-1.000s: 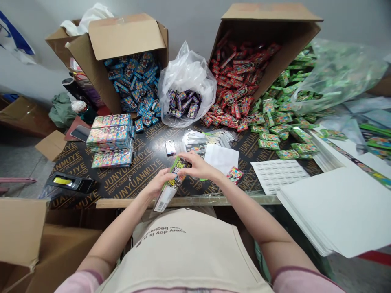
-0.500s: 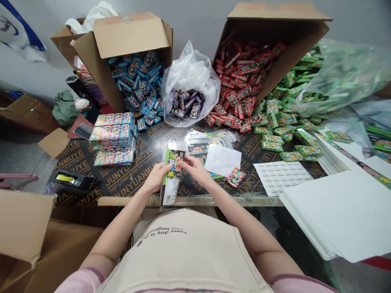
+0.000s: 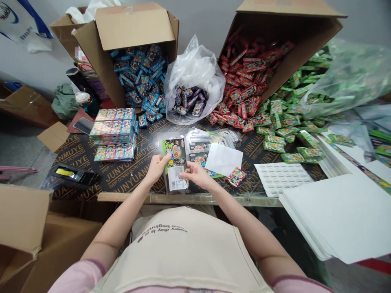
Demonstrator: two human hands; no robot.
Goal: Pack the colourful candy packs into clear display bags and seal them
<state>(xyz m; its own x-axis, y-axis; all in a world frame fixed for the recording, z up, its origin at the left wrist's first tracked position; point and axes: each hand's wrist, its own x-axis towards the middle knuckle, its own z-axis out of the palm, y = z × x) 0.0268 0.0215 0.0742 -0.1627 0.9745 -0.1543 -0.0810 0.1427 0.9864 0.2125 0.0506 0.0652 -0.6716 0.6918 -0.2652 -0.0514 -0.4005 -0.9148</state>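
Note:
Between my hands, near the front edge of the table, is a printed card in a clear plastic sleeve (image 3: 176,152), black and green with a white label at its lower end. My left hand (image 3: 158,167) pinches its left edge, thumb on top. My right hand (image 3: 194,173) grips its right edge, thumb by the label. Right behind my right hand lie more sleeved cards (image 3: 198,146), partly covered by a blank white sheet (image 3: 225,160). A small red candy packet (image 3: 236,177) rests just right of that sheet.
Blue packets (image 3: 143,77) fill a tipped carton at back left; red packets (image 3: 249,79) spill from another. Between them sits a plastic bag of purple packets (image 3: 192,99). Green packets (image 3: 293,118) spread right. Stacked wrapped packs (image 3: 113,130), a tape dispenser (image 3: 73,176) and a sticker sheet (image 3: 282,178) lie around.
The sleeved card, tilted and narrow before, now faces up more flatly over the table. My right hand has shifted down along its edge toward the label. The view has moved slightly.

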